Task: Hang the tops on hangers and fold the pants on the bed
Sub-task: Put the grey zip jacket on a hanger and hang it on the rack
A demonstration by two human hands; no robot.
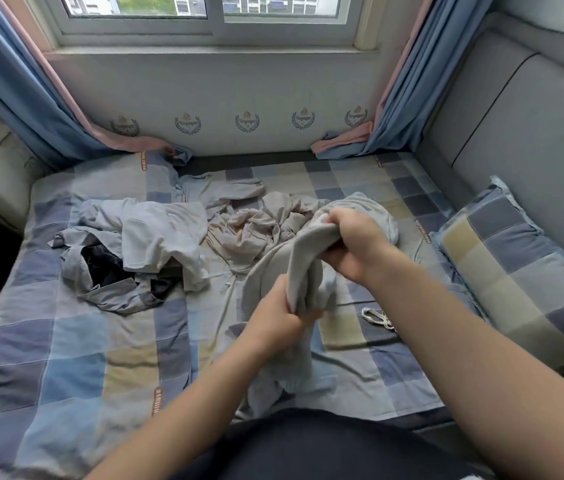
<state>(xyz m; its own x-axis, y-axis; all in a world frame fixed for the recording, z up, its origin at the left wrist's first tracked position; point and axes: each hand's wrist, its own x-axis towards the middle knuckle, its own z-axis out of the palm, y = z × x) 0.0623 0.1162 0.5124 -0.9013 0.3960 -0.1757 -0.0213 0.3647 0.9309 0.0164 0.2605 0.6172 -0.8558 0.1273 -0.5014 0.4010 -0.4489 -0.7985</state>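
Bed sheet (65, 358): The checked cloth is already rucked under the laundry. If you fold on these ridges, I expect crooked creases, so flatten a patch first.
Dark garment (103, 265): It lies half buried at the left of the bed. You could miss it when sorting, and I can't tell whether it is a top or pants.
Striped shirt (114, 296): It is tangled around the dark piece. If you tug one, the other will likely come along.
Pale top (155, 237): It is spread over that same heap, touching both. No hanger shows anywhere, so a lifted top has nowhere to go and may land back crumpled.
Beige garment (256, 226): It is crumpled mid-bed and touches the grey garment. If you pull the grey piece towards you, the beige one may get dragged with it.
Left hand (280, 313): Its fingers are curled tight round the lower bunch of grey fabric.
Grey garment (304, 268): It is held above the sheet between your hands, its far part still resting on the bed and its tail hanging near your body. Bunched like this, it may be twisted or inside out. Shake it open, or the fold locks that in.
Right hand (353, 244): It is clenched on the upper bunch of the same garment.
White cord (377, 317): It lies loose on the sheet beside your right forearm, and your arm could snag it.
Pillow (516, 268): It crowds the right edge and limits the room for laying anything flat.
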